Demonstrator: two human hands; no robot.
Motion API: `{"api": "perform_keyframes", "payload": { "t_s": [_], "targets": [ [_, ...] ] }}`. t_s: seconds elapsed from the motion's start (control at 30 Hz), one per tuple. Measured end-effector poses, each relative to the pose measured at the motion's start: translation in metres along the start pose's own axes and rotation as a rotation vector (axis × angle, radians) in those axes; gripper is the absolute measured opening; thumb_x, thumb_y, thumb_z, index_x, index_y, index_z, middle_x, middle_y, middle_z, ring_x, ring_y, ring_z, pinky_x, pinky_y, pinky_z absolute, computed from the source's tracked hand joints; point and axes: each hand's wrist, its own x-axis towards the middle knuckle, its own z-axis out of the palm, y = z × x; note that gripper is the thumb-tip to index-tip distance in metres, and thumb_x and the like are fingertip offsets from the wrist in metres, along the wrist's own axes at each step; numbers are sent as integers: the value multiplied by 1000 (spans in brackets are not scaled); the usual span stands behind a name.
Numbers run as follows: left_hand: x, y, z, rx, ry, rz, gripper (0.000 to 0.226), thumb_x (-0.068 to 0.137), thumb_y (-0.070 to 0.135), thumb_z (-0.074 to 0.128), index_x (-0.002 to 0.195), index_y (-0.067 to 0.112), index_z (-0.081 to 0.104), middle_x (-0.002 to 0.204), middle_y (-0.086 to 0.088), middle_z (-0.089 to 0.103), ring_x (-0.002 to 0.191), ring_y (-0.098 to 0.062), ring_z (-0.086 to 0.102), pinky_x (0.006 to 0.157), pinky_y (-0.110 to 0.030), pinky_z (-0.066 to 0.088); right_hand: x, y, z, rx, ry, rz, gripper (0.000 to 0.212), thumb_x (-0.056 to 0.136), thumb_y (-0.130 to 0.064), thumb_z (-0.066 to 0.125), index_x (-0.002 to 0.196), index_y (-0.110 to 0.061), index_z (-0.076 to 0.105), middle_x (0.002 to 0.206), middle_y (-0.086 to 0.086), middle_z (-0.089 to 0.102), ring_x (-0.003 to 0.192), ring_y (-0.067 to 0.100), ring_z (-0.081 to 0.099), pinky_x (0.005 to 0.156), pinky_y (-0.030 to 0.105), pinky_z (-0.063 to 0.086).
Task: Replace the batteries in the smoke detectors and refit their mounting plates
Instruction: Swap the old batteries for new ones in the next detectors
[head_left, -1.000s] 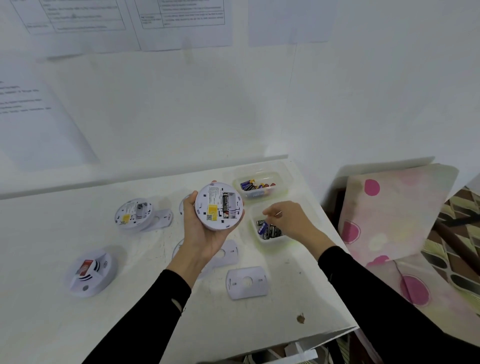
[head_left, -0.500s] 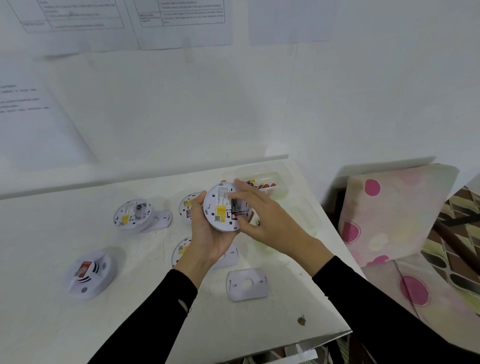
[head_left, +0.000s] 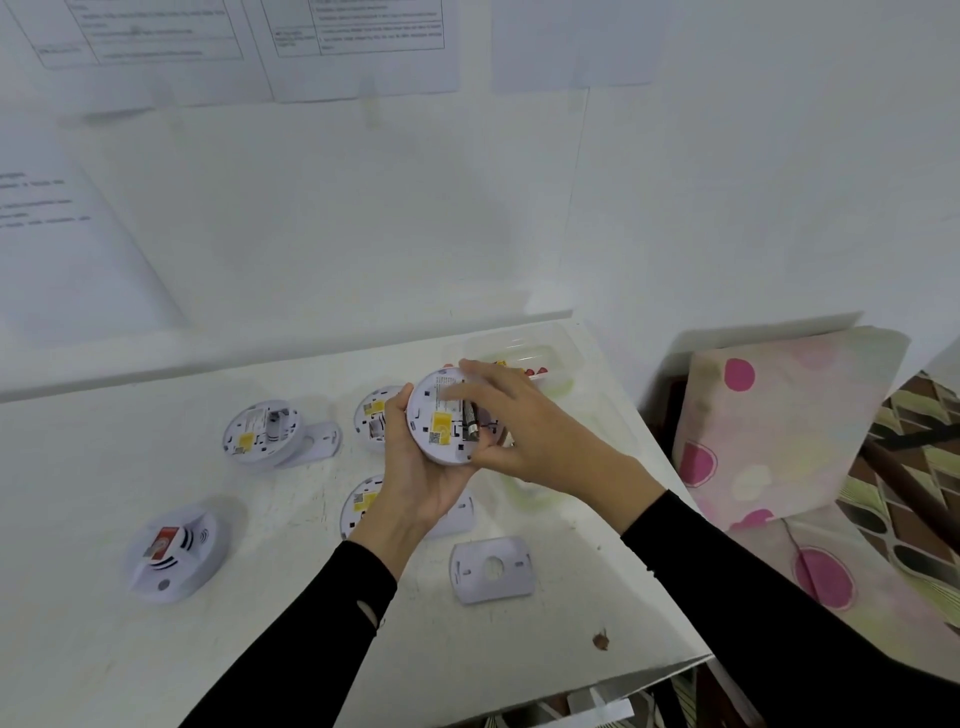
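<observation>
1. We see the right hand (head_left: 524, 431) out of the near battery tub (head_left: 537, 493), where it was a second ago. It is now up against the held smoke detector (head_left: 441, 415).
2. A dark battery (head_left: 470, 423) now sits at the open bay on the detector's back. We judge this to be the insertion step for this unit. Seating is not confirmed.
3. The left hand (head_left: 415, 478) grips as before: palm under the detector, thumb on the left rim, fingers wrapped round the lower edge. The back faces up toward us and tilts slightly.
4. The right hand's fingers arch over the bay with the thumb at the lower rim. It looks like they pinch the battery between forefinger and thumb. The contact is partly hidden, so we can't tell whether it is pressing or only holding.
5. The battery lies right of the yellow label, between the right hand's fingers and just inside the detector's right half.
6. On the table (head_left: 260, 634), a loose mounting plate (head_left: 491, 569) lies near the front edge, well apart from both hands. We judge refitting not yet started for this unit.
7. The far battery tub (head_left: 524, 345) sits behind the right hand. Three other open-backed detectors and one face-up unit lie untouched on the left.
</observation>
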Motion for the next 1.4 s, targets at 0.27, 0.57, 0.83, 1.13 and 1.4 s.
{"api": "perform_keyframes", "payload": {
  "t_s": [0.27, 0.57, 0.83, 1.13, 1.4],
  "targets": [
    [2, 2, 1, -31, 20, -35, 61, 96, 54, 34, 109, 9, 73, 114, -19, 67, 96, -28, 66, 75, -36, 58, -18, 7, 12, 12, 267, -155, 27, 95, -12, 58, 120, -15, 68, 133, 1, 60, 126, 12, 53, 106, 30, 44],
    [-1, 8, -12, -140, 52, -51, 64, 91, 50, 47, 143, 12, 50, 138, -23, 55, 116, -41, 57, 92, -49, 54, -31, 40, -4, 478, 437, 715, 9, 88, -21, 65, 91, -29, 63, 77, 3, 71, 66, 15, 65, 64, 32, 53],
    [-6, 8, -7, -131, 73, -61, 67, 91, 51, 47, 147, 14, 45, 144, -22, 51, 116, -41, 57, 90, -50, 55, -38, 58, 16, -36, -2, 803, 14, 88, -40, 60, 89, -26, 63, 74, -13, 65, 79, 13, 64, 66, 27, 41],
    [-7, 10, -8, -123, 57, -56, 72, 88, 50, 50, 148, 11, 43, 145, -23, 49, 117, -43, 57, 94, -50, 54, -56, 29, 30, -62, 257, -15, 9, 86, -13, 58, 88, -9, 66, 85, 1, 61, 78, 20, 56, 71, 30, 47],
    [-10, 16, -18, -154, 35, -43, 81, 88, 65, 52, 145, 7, 46, 141, -28, 52, 130, -48, 49, 99, -56, 50, -96, 26, 69, -67, -282, -161, 41, 85, -42, 66, 113, -13, 60, 119, 7, 57, 106, 23, 56, 86, 32, 48]
  ]
}}
